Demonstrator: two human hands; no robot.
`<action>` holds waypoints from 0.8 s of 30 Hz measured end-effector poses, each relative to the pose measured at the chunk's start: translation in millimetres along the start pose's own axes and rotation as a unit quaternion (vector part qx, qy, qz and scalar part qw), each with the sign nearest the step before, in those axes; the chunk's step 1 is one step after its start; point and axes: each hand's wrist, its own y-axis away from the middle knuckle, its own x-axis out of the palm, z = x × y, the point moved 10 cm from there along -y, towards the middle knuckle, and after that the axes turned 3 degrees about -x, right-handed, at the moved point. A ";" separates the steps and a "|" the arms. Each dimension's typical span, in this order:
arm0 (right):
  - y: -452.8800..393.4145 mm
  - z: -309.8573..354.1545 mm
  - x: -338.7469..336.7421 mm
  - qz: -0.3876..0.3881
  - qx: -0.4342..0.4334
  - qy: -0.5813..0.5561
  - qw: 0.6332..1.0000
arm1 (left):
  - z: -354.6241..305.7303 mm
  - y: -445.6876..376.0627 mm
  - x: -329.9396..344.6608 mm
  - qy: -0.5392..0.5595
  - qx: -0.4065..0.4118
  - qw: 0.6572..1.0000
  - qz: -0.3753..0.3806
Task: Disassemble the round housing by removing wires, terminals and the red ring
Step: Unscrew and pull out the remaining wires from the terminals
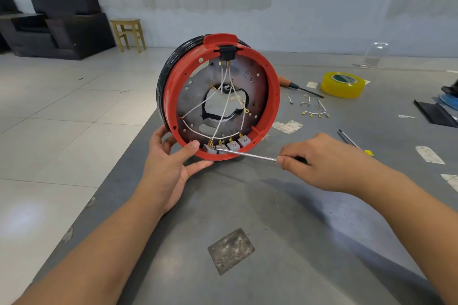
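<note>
My right hand [309,158] pinches a screwdriver [247,154] by its dark handle, forefinger laid along the shaft, and the tip sits on the leftmost of four grey terminals [226,146] at the bottom of the housing [218,96]. My left hand [173,156] grips the housing's lower left edge, thumb hooked over the red ring [273,106] just beside those terminals, fingers curled under the rim; it props the housing on edge near the table's [247,205] left side, open face toward me. I judge the job partly done. Loose wire bits [313,109] with brass ends lie on the table to the right, well apart from the housing, so some wiring looks to be out already. Left to do: white wires [223,106] run from the black socket [226,53] at the top down to all four terminals, the terminals sit in place, and the red ring is seated on the black body. Further right lie an orange-handled tool [297,85], yellow tape [343,84] and another tool [354,143].
</note>
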 end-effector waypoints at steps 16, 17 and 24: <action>6.2 0.4 21.4 -0.048 0.028 -0.025 0.998 | 3.4 1.9 1.9 0.018 -0.024 0.999 -0.017; 6.0 0.6 22.1 -0.053 0.030 -0.031 0.998 | 3.6 2.3 1.8 0.022 -0.028 0.999 -0.021; 6.4 2.3 25.8 -0.073 0.035 -0.061 0.995 | 0.6 3.3 1.2 0.032 -0.030 0.998 -0.038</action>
